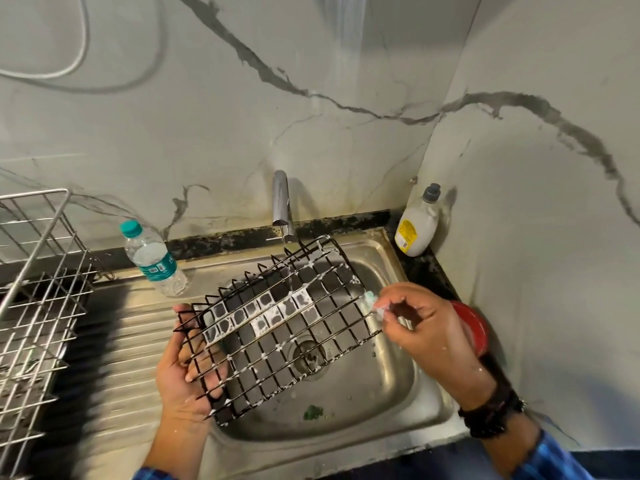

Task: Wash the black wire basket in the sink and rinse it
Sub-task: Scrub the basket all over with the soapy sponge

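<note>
The black wire basket [277, 327] hangs tilted over the steel sink [398, 386], its grid flecked with white soap foam. My left hand [183, 372] grips its near left end from underneath, fingers poking through the wires. At the basket's right edge, my right hand [426, 327] pinches a small foamy green scrubber [372, 301] against the wires. A thin stream of water runs from the chrome tap [281, 206] onto the basket's far side.
A clear water bottle [152, 258] with a teal cap stands on the ribbed drainboard. A steel dish rack [38, 299] fills the left. A white detergent bottle [420, 223] sits in the back right corner, a red round container [476, 327] behind my right hand. Green scraps [313, 412] lie in the sink.
</note>
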The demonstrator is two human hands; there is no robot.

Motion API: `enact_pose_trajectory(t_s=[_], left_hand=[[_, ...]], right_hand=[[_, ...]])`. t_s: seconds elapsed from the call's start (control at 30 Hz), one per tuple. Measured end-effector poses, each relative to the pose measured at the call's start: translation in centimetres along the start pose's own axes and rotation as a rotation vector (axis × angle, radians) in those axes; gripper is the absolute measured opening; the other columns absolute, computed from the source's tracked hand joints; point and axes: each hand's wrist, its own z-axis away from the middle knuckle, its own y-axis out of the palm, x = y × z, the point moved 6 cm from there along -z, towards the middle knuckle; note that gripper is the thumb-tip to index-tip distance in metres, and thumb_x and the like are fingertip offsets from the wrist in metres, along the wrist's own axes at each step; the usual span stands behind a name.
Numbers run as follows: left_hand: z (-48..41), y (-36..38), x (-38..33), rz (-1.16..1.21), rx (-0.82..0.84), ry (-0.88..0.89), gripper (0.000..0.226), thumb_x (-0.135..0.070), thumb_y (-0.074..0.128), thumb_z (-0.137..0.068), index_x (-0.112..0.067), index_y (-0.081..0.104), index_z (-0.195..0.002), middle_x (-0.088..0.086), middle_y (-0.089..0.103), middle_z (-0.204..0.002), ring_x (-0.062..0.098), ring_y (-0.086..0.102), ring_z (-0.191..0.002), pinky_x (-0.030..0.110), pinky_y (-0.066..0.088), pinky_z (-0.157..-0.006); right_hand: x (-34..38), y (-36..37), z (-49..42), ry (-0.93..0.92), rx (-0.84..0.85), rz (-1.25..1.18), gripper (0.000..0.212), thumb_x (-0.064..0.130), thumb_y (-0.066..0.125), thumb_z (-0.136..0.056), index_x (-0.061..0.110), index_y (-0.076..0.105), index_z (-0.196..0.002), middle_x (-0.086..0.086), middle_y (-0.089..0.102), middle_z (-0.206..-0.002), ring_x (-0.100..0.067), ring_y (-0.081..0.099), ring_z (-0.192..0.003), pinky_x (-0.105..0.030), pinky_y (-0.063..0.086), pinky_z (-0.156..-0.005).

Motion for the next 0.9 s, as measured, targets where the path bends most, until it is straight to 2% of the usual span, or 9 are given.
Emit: enact_pose_trajectory(t_s=[0.17, 0.3, 0.4, 0.47, 0.5, 0.63, 0.73, 0.8, 0.9], left_hand=[[0.0, 0.0, 1.0, 0.01, -0.014, 0.005, 0.058, -0.037, 0.011, -0.107, -0.011, 0.058, -0.127, -0.005, 0.044, -0.079, 0.005, 0.03, -0.051, 0.014, 0.03, -0.053], [0.1, -1.3, 0.3, 0.056, -0.056, 0.07, 0.054, -0.035, 0.015, -0.109, -0.01, 0.06, -0.128, -0.006, 0.043, -0.076, 0.009, 0.04, -0.063, 0.021, 0.038, -0.059], [-0.7, -1.7, -0.3, 0.029, -0.246, 0.194, 0.035, -0.027, 0.036, -0.107, -0.015, 0.067, -0.116, -0.008, 0.042, -0.064, 0.004, 0.035, -0.052, 0.018, 0.03, -0.048], [-1.1, -1.0, -0.4, 0.0, -0.414, 0.33, 0.014, -0.018, 0.059, -0.096, -0.019, 0.072, -0.1, -0.007, 0.043, -0.051, 0.003, 0.027, -0.039, 0.014, 0.02, -0.038], [-1.2, -0.5, -0.2, -0.029, -0.505, 0.389, 0.012, -0.018, 0.061, -0.092, -0.02, 0.072, -0.091, -0.007, 0.043, -0.048, 0.005, 0.025, -0.034, 0.013, 0.019, -0.035], [-2.0, 0.9, 1.5, -0.039, -0.69, 0.507, 0.022, -0.025, 0.044, -0.1, -0.027, 0.058, -0.084, -0.007, 0.038, -0.044, 0.005, 0.028, -0.029, 0.012, 0.029, -0.028], [-1.6, 1.4, 2.3, -0.035, -0.795, 0.556, 0.035, -0.023, 0.038, -0.106, -0.023, 0.054, -0.074, -0.007, 0.034, -0.042, 0.003, 0.031, -0.028, 0.014, 0.029, -0.027], [-1.6, 2.1, 2.6, -0.021, -0.803, 0.573, 0.039, -0.023, 0.036, -0.108, -0.022, 0.052, -0.072, -0.007, 0.032, -0.043, 0.002, 0.03, -0.029, 0.014, 0.028, -0.028], [-1.6, 2.4, 2.7, 0.004, -0.802, 0.557, 0.043, -0.024, 0.033, -0.109, -0.023, 0.053, -0.072, -0.007, 0.031, -0.042, 0.002, 0.029, -0.028, 0.014, 0.026, -0.027]], right_hand=[[-0.6, -0.8, 0.9, 0.061, -0.045, -0.081, 0.042, -0.022, 0.065, -0.077, 0.019, 0.071, -0.086, 0.001, 0.069, -0.091, -0.021, 0.067, -0.086, -0.022, 0.054, -0.078], [-0.7, -0.3, 1.4, 0.096, -0.052, -0.069, 0.043, -0.024, 0.065, -0.078, 0.019, 0.07, -0.084, 0.004, 0.07, -0.09, -0.017, 0.068, -0.084, -0.018, 0.053, -0.074], [-0.8, 0.4, 0.9, 0.161, -0.14, -0.094, 0.032, -0.016, 0.066, -0.082, 0.014, 0.071, -0.087, -0.002, 0.072, -0.09, -0.025, 0.068, -0.082, -0.02, 0.055, -0.071], [0.0, 1.1, 0.1, 0.116, -0.211, -0.068, 0.031, -0.015, 0.066, -0.083, 0.016, 0.071, -0.087, -0.001, 0.072, -0.089, -0.021, 0.068, -0.082, -0.019, 0.054, -0.074], [0.5, 1.7, -0.2, 0.087, -0.242, -0.039, 0.032, -0.015, 0.066, -0.082, 0.016, 0.071, -0.086, 0.002, 0.072, -0.09, -0.017, 0.069, -0.082, -0.018, 0.053, -0.075], [2.1, 3.3, -1.1, 0.002, -0.406, 0.112, 0.037, -0.012, 0.068, -0.079, 0.024, 0.068, -0.082, 0.014, 0.068, -0.089, -0.004, 0.066, -0.081, -0.014, 0.052, -0.072], [3.2, 3.9, -1.5, -0.105, -0.507, 0.306, 0.029, -0.013, 0.071, -0.073, 0.014, 0.071, -0.083, 0.002, 0.068, -0.09, 0.01, 0.059, -0.08, -0.001, 0.042, -0.072], [3.9, 4.8, -1.4, -0.177, -0.502, 0.394, 0.023, -0.013, 0.073, -0.072, 0.008, 0.072, -0.083, -0.004, 0.069, -0.092, 0.007, 0.058, -0.08, 0.001, 0.04, -0.077], [4.3, 6.4, -0.2, -0.286, -0.387, 0.418, 0.014, -0.004, 0.069, -0.079, 0.007, 0.074, -0.086, -0.004, 0.068, -0.099, -0.011, 0.065, -0.087, -0.01, 0.048, -0.084]])
